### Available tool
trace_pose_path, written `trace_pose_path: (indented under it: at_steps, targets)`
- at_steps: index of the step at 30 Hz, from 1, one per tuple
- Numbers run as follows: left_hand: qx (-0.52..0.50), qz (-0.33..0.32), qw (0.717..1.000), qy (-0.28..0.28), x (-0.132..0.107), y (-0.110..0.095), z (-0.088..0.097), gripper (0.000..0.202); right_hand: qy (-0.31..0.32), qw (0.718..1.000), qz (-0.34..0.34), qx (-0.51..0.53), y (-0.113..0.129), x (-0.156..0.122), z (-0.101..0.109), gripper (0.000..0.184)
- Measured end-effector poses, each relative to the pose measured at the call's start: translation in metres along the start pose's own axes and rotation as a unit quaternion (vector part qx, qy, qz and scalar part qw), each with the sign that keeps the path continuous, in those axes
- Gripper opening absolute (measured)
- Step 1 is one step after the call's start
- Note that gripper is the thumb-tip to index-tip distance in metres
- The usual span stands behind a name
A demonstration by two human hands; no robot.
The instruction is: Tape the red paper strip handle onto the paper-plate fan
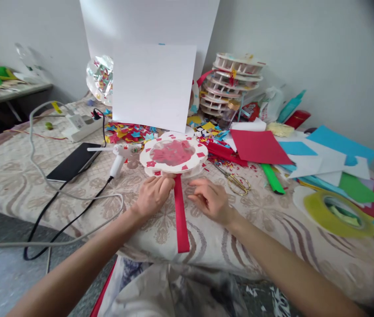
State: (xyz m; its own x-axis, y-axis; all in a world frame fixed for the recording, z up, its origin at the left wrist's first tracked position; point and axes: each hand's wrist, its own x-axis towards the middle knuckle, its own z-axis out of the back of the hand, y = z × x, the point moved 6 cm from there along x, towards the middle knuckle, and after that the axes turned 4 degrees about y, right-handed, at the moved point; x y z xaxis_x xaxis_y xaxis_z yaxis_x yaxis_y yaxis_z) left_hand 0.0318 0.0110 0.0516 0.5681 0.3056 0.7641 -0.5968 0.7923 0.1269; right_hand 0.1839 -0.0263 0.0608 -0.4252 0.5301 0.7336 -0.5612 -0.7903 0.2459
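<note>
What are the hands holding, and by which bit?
The left hand seems to hold the red strip by its top end; the right hand shows nothing held.

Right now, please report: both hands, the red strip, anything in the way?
Left hand at top of strip; right hand beside it, loosely curled, holding nothing visible. Strip runs from frame toward camera. Glue gun left, scissors right, both off the strip.

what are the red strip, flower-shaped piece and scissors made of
Red strip: probably paper or ribbon, smooth, with crisp edges. Flower-shaped piece: maybe card or foam board, matte, with a dull white rim. Scissors: likely metal, given the golden gleam.
</note>
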Motion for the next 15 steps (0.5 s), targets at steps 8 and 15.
trace_pose_path:
  at_steps: [8,15]
  targets:
    - [0.007,-0.015,1.0,0.0,-0.001,-0.002,-0.003,0.021,0.087,0.994,0.006,-0.059,0.001,0.003,-0.024,0.027]
    - [0.019,-0.027,0.999,-0.001,0.0,-0.005,-0.003,0.023,0.08,0.991,-0.001,-0.106,-0.001,0.001,-0.028,0.03]
